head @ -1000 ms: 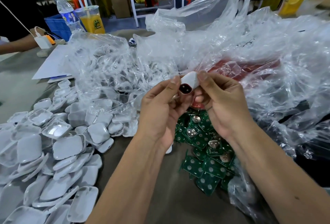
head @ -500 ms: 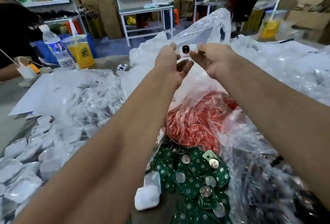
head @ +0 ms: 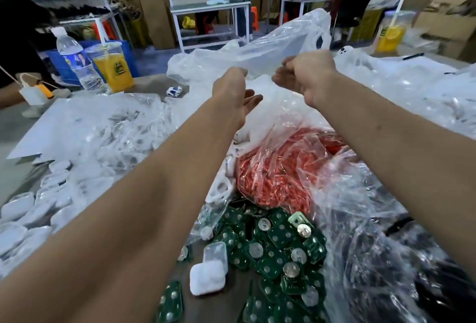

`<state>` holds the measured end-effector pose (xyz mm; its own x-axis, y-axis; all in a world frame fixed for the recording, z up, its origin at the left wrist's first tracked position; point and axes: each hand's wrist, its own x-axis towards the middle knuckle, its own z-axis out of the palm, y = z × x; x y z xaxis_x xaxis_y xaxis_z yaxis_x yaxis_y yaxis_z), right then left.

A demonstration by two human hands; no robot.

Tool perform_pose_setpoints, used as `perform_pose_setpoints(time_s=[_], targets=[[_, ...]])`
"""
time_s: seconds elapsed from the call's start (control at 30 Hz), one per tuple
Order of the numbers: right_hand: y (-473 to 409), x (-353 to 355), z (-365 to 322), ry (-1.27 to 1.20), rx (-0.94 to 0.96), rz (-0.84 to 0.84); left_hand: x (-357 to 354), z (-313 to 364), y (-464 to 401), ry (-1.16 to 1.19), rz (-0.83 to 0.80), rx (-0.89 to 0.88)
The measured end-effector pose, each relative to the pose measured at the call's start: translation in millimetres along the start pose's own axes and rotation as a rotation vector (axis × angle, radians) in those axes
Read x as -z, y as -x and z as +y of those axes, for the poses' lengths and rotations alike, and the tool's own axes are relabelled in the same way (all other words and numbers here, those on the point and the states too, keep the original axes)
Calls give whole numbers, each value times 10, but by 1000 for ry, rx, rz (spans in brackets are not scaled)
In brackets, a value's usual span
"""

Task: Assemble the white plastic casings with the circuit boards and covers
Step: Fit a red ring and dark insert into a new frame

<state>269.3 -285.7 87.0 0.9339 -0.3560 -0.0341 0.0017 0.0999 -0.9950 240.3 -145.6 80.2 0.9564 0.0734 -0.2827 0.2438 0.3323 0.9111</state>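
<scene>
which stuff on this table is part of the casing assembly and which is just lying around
For the job:
green circuit boards
white casing shells
white casing by the boards
bag of red parts, probably

Lying about:
water bottle
cup of orange drink
white paper sheet
empty-looking plastic bag

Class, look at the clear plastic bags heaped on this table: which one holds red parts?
The clear bag of red parts, just beyond the green circuit boards between the two forearms. The bag at left holds white casings instead.
</scene>
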Motion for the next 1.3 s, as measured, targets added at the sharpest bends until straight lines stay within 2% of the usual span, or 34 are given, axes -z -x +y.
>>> perform_pose_setpoints(time_s=[0.1, 0.17, 0.27, 0.37, 0.47, 0.53, 0.67, 0.73, 0.8, 0.83, 0.9, 1.0, 1.07, 1.13, 1.23, 1.3], targets=[[378, 252, -99, 399, 160, -126, 97, -116, 247, -158, -25, -140], [592, 456, -180, 704, 212, -247, 174, -253, 406, -428, -36, -301], [822, 751, -269, 1203, 136, -328, 254, -545, 685, -798, -157, -542], [1015, 827, -146, 1494, 55, -455, 235, -869, 879, -1013, -312, -556], [1111, 736, 166, 1480, 183, -503, 243, -1072, 904, -1163, -187, -699], [1141, 694, 287, 1423, 280, -459, 285, -1116, 900, -1147, -131, -763], [1110, 791, 313, 1315, 316, -372, 397, -1128, 937, -1051, -90, -848], [1099, 850, 290, 1268, 361, -304, 485, -1072, 962, -992, 27, -914], [1100, 905, 248, 1226, 386, -238, 637, -926, 954, -948, 244, -962], [1097, 932, 216, 1218, 399, -198, 745, -832, 925, -935, 375, -956], [1109, 951, 152, 1227, 462, -120, 1022, -642, 844, -990, 585, -826], [1222, 898, 82, 1147, 623, -98, 1411, -501, 846, -1127, 623, -544], [1341, 787, 55, 1047, 698, -194, 1582, -470, 936, -1171, 596, -461], [1474, 586, 57, 978, 694, -380, 1706, -435, 1023, -1204, 576, -453], [1714, 226, 173, 905, 532, -700, 1853, -353, 1085, -1277, 489, -414], [1917, -11, 344, 990, 475, -862, 1926, -339, 1093, -1409, 403, -351]])
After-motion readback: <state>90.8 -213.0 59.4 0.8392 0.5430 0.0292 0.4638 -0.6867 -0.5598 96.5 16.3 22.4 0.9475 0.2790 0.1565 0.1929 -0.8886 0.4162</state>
